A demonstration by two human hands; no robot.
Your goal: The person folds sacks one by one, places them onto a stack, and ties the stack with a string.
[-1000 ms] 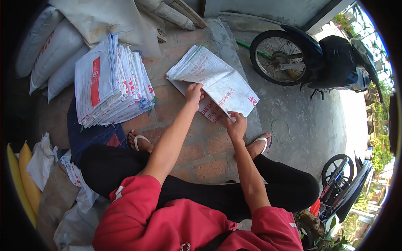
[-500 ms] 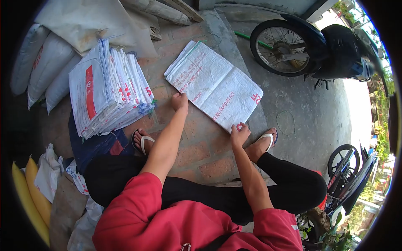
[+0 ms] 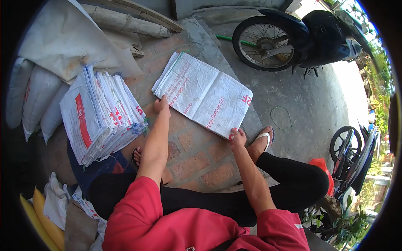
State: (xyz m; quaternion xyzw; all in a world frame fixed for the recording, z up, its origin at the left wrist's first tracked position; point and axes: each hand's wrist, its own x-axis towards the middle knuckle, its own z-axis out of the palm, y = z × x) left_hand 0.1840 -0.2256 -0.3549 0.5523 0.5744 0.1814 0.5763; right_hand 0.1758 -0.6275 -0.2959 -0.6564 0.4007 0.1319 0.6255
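Note:
A flat layered bundle of white woven sacks (image 3: 206,94) with red print lies in front of me over the brick floor. My left hand (image 3: 161,104) is closed on the bundle's near edge, by its left corner. At the near right corner, my right hand (image 3: 238,138) pinches the same edge, fingers partly covering a red printed mark. The undersides of the sacks are hidden. To the left stands a thick pile of folded white sacks (image 3: 100,115) with red print, resting on dark blue cloth (image 3: 79,161).
Filled white sacks (image 3: 42,98) and a beige sheet (image 3: 58,35) are at the left, yellow sacks (image 3: 48,221) lower left. Bamboo poles (image 3: 125,24) lie behind. A motorcycle (image 3: 293,39) is parked at the back right, another two-wheeler (image 3: 349,157) farther right. My sandalled foot (image 3: 261,144) is beside the bundle.
The camera view has turned slightly, so the sack pile appears lower and the motorcycle farther left. Both hands keep their hold on the bundle's near edge.

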